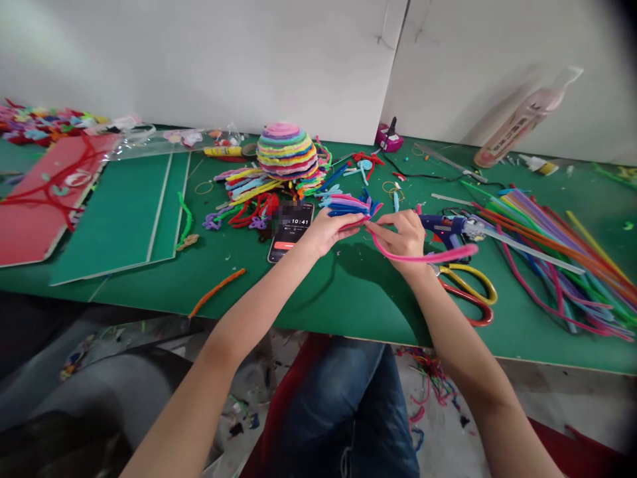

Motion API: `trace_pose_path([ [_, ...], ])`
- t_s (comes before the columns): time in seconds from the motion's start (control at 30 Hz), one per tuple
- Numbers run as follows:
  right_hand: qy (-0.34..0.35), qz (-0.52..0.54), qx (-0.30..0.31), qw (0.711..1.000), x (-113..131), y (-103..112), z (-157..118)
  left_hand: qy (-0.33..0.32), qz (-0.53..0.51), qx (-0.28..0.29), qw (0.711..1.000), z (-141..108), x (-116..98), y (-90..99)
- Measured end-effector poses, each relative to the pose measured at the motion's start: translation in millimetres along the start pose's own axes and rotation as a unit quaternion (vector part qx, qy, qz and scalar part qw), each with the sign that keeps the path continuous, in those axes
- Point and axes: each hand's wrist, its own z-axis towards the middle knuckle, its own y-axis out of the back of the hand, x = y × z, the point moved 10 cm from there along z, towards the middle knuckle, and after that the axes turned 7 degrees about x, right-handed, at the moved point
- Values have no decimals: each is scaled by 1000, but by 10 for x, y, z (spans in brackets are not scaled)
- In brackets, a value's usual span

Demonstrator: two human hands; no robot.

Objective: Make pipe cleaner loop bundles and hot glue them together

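My left hand (328,231) is closed around a bundle of pink, purple and blue pipe cleaners (348,204), held just above the green table. Against the bundle's right end, my right hand (404,234) pinches a pink pipe cleaner (428,256), whose free length curves below the hand and out to the right. The fingertips of both hands nearly meet. Just left of my left hand lies a phone (291,232) with a lit screen. Beside my right wrist are scissors (468,292) with yellow and red handles, and a blue glue gun (442,229).
A striped pipe-cleaner dome (287,153) stands at the back. Loose pipe cleaners (567,259) spread over the right side. A bottle (522,123) leans near the wall. Green board (119,212) and red board (40,226) lie left. An orange pipe cleaner (216,292) sits near the front edge.
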Motion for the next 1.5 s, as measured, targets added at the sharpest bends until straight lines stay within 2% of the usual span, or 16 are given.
trace_pose_path([
  [0.2,21,-8,-14,1000,28,17,-29,21,-20,42,999,13,89,-82],
  [0.33,8,-4,15,1000,38,-18,-17,10,-6,49,999,30,96,-72],
  [0.63,3,16,-5,1000,-4,1,-38,-19,28,3,999,-11,31,-23],
  [0.87,-3,-3,31,1000,-32,-60,-13,-63,104,-38,992,-55,-115,30],
  [0.97,-3,-23,45,999,-18,-58,14,-93,143,-55,984,-70,-179,40],
  [1.17,-14,5,49,999,-27,-50,27,-191,243,-36,950,-112,-320,-61],
  [1.37,-29,9,73,997,-50,-120,19,-205,317,-41,925,-137,-338,-87],
  [1.5,-30,65,32,997,-45,-59,21,-202,311,-34,928,-130,-333,-96],
])
